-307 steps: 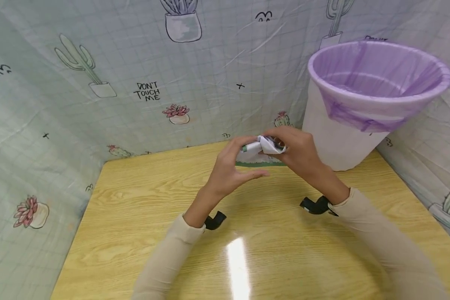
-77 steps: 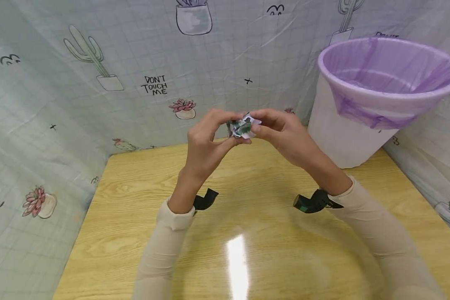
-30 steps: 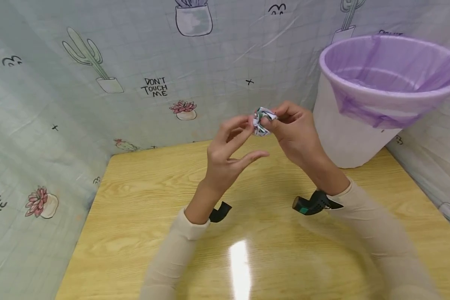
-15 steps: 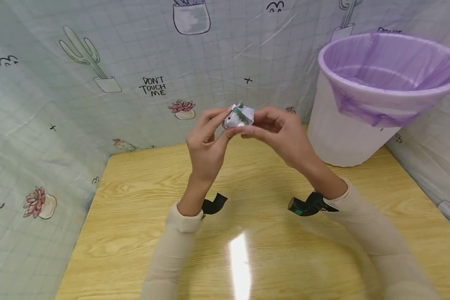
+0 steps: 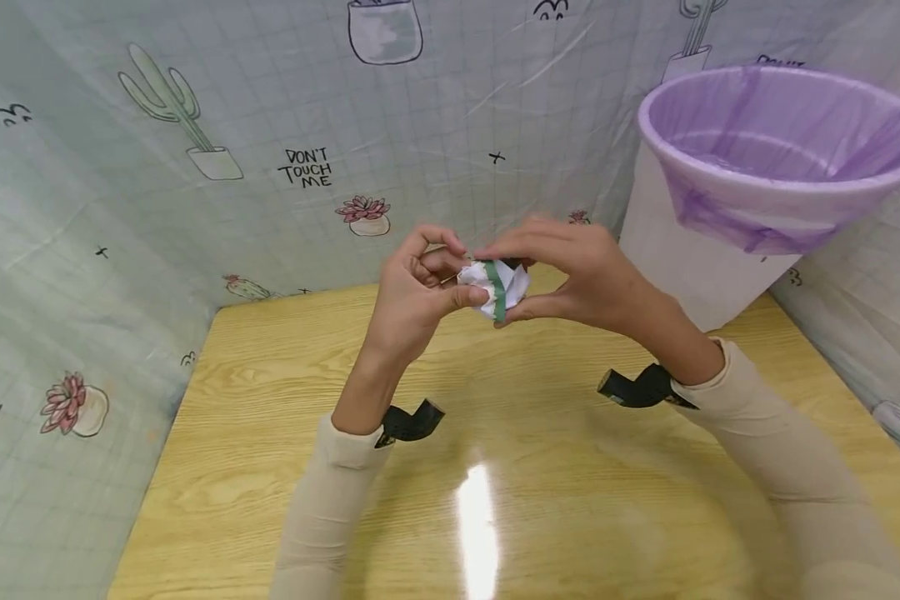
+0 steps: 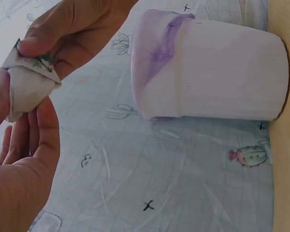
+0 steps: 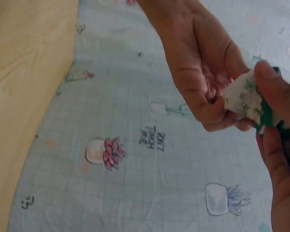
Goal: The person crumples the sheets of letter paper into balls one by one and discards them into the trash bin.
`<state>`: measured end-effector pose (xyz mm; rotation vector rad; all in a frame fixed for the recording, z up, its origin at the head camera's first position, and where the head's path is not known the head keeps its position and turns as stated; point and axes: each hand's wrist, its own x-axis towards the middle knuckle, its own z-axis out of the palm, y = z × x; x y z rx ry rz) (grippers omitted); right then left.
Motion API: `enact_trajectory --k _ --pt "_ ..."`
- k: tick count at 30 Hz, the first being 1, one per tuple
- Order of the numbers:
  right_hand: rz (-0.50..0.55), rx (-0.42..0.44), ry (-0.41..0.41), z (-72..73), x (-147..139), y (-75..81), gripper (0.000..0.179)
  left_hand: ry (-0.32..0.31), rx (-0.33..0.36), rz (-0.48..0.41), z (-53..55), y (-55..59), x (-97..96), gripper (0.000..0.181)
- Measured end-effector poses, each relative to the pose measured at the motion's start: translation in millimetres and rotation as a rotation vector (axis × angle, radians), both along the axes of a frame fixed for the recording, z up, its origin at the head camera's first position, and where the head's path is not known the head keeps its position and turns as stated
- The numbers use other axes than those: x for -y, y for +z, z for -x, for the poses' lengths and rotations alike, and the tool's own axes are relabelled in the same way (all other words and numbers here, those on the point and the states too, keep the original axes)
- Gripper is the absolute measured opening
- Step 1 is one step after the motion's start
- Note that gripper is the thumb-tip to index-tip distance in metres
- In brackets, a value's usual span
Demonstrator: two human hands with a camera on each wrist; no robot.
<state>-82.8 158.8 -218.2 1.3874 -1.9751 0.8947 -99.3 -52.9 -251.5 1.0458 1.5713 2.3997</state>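
Observation:
Between the two hands, above the far part of the table, is a crumpled ball of paper point(image 5: 516, 283), white with a green band. My left hand point(image 5: 412, 296) pinches its left side, thumb in front and fingers curled behind. From the right, my right hand point(image 5: 588, 267) grips it with the thumb below and the fingers over the top. In the left wrist view the paper point(image 6: 31, 87) shows folded white faces and a dark green printed edge. The right wrist view shows a floral print on the paper point(image 7: 246, 99).
A white bin point(image 5: 675, 250) with a purple liner stands at the back right of the wooden table point(image 5: 270, 467). A cactus-print cloth point(image 5: 232, 92) hangs behind and along both sides. Black wrist cameras point(image 5: 412, 421) jut out under both wrists.
Ten seconds ago the paper was a loosely folded sheet with a flat part hanging; now it is a compact ball. Over the last second both hands have turned it and shifted their grip.

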Motion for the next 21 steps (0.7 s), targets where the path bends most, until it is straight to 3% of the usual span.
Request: enact_trajectory --k 3,6,10,13,17,21 --pt "0.04 0.046 0.023 -4.0 0.3 -0.5 0.05 -0.057 0.031 0.025 -2.5 0.4 0.2 0.051" --pt "0.086 0.058 0.019 -6.1 1.3 -1.6 0.039 -0.028 0.03 0.063 -5.1 1.7 -1.0 0.049" --pt "0.122 0.038 -0.074 -5.8 2.5 -5.1 0.027 0.16 -0.114 0.185 -19.7 7.9 -1.8 0.038" --pt "0.142 0.007 -0.155 -3.0 4.5 -9.6 0.023 0.314 -0.238 0.28 -35.6 13.6 -5.7 0.043" --pt "0.139 -0.115 -0.266 -0.4 13.4 -16.6 0.017 0.438 -0.241 0.311 -40.6 15.6 -17.2 0.048" --pt "0.121 -0.22 -0.357 -0.9 25.1 -25.9 0.015 0.47 -0.209 0.277 -26.2 7.3 -23.0 0.041"
